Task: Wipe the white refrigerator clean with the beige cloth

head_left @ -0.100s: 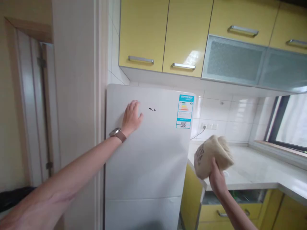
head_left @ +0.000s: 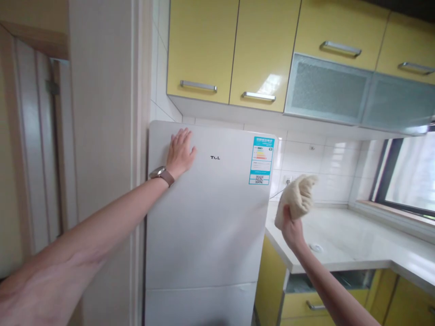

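My left hand (head_left: pixel 181 154) lies flat on the upper left of the white refrigerator door (head_left: pixel 204 226), fingers stretched out, a brown-strapped watch (head_left: pixel 162 174) on the wrist. To the right of the refrigerator, my right hand (head_left: pixel 292 230) grips a folded cream towel (head_left: pixel 296 199), holding it up in the air above the counter. Part of the towel's far side is hidden from me. A blue and white energy label (head_left: pixel 261 160) is stuck on the door's upper right, and the door is closed.
Yellow wall cabinets (head_left: pixel 204 45) with metal handles hang above the refrigerator. At right, a white countertop (head_left: pixel 353 231) bears a small round white object (head_left: pixel 316 247). A door frame (head_left: pixel 102 136) stands close on the left, and a window (head_left: pixel 409 172) is at far right.
My left hand has shifted slightly up and left on the door. The right hand has raised the towel and moved it a little to the left, turning it.
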Demonstrator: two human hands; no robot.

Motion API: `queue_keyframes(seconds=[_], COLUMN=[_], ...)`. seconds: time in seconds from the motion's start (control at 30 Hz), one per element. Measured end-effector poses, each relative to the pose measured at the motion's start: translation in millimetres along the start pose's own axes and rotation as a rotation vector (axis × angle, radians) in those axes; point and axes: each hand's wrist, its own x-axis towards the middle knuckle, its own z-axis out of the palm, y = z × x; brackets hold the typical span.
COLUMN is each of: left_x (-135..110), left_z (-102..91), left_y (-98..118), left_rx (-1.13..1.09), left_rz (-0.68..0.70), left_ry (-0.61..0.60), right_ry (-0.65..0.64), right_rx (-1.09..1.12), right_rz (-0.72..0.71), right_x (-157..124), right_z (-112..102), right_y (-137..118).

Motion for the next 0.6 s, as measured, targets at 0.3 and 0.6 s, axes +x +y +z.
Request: queue_keyframes(seconds=[0.3,0.6], left_x=[89,104], left_z=[-15.4,-13.0], left_y=[-34,-50], left_rx=[0.195,0.216], left_rz=[-0.072,-0.102], left_ry=[-0.159,-0.182], right_ry=[-0.121,0.129], right_rx=[-1.006,-0.995], right_rz=[-0.681,-0.771], right_x=[79,201], right_z=[112,111], right_y=[-44,-145])
